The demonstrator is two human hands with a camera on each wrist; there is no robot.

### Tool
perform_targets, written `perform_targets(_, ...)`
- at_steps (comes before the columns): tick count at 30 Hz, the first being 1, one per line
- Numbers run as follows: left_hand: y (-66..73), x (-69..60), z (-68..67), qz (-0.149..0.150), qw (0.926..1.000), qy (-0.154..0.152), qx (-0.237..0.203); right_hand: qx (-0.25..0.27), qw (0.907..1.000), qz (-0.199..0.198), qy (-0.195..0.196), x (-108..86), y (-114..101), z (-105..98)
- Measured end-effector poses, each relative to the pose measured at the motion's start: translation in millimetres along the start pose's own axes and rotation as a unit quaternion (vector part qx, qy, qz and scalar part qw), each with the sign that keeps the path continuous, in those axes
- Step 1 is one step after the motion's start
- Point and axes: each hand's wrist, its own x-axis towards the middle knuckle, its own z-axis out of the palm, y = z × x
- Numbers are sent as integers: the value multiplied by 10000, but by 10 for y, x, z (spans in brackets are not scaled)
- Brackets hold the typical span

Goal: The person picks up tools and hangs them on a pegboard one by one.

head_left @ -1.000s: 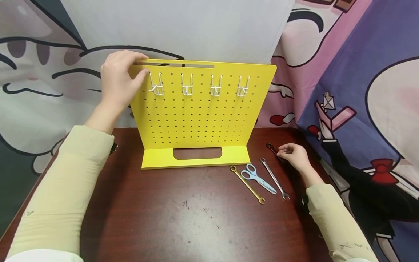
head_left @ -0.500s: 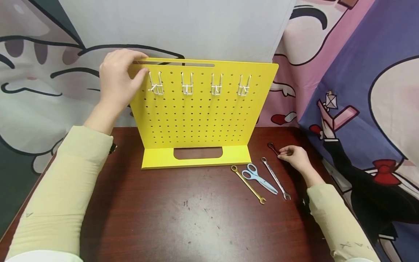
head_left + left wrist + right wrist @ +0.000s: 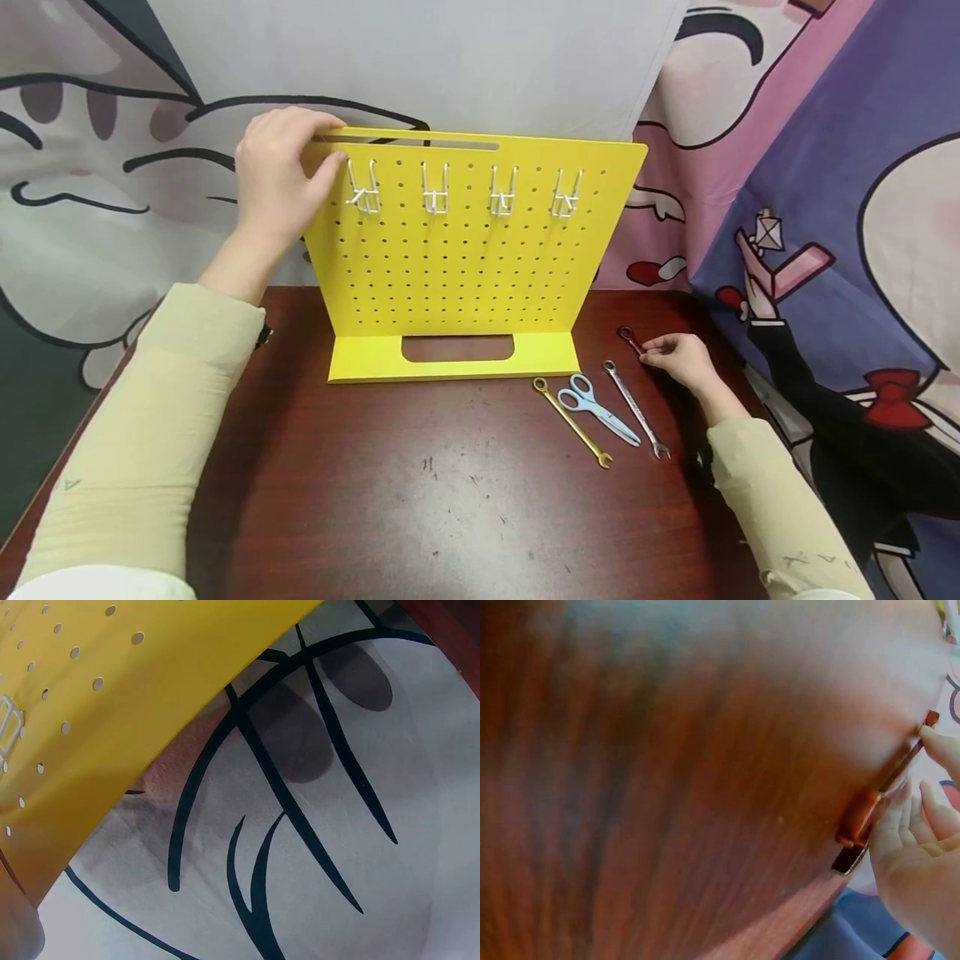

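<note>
In the head view my left hand (image 3: 273,171) grips the top left corner of an upright yellow pegboard (image 3: 457,267), thumb in front, fingers over the top edge. Four-sided white wire hooks (image 3: 435,196) hang in a row along its upper part. At the right, my right hand (image 3: 678,362) pinches a red combination wrench (image 3: 632,339) by its shaft; the ring end points away from me. The right wrist view shows this wrench (image 3: 859,817) at the thumb and fingertips, its far portion partly hidden by them. Only a bit of a left finger (image 3: 19,926) appears in the left wrist view.
Left of the red wrench lie a silver wrench (image 3: 636,408), light blue scissors (image 3: 596,408) and a gold wrench (image 3: 572,422) on the dark brown table (image 3: 390,483). Cartoon-printed cloth (image 3: 825,208) stands close behind and to the right.
My right fingertips have settled onto the red wrench's shaft and pinch it. My left hand keeps its grip on the pegboard. The head view has shifted slightly.
</note>
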Motion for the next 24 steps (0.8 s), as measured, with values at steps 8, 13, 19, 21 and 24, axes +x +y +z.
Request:
perform_targets(8, 9, 7, -5, -26, 10000, 22, 35, -119, 9999, 71, -23, 19, -57, -20)
perform_targets(13, 10, 10, 6, 20, 10000, 29, -25, -312, 9994, 124, 85, -14, -97, -7)
perform_targets(19, 22, 2, 6, -32, 10000, -1, -38, 230, 9992, 96, 329, -48, -234, -20)
perform_targets(21, 21, -1, 0, -50, 10000, 8, -37, 437, 9981, 53, 429, -57, -320, -39)
perform_targets(24, 12, -5, 0, -35, 10000, 36, -56, 662, 9963, -15, 540, -81, -469, -75)
